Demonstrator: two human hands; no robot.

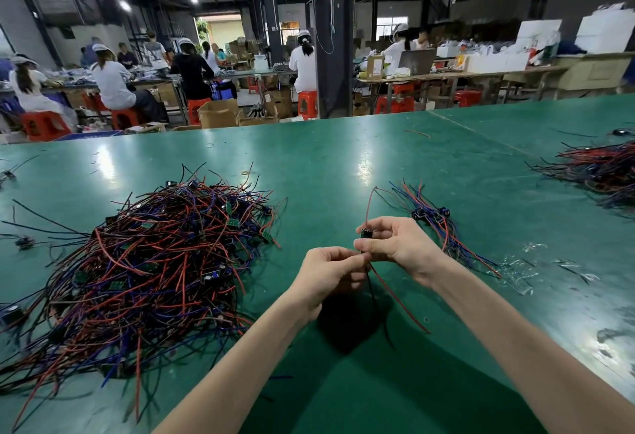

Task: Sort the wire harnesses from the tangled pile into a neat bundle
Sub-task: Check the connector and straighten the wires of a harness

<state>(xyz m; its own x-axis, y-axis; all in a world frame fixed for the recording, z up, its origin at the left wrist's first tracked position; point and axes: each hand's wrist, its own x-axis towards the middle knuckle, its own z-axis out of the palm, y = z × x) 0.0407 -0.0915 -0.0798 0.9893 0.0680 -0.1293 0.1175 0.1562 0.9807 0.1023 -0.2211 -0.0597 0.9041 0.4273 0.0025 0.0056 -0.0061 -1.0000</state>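
While bare bench shows between the tangled pile and the bundle, left hand and right hand — fingers curled — pinch one wire harness toward its near edge.

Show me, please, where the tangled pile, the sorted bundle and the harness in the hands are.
tangled pile (147, 262): head view, centre of the heap of wires.
sorted bundle (429, 215): head view, its cluster of dark connectors.
held harness (366, 233): head view, the dark module at its upper end.
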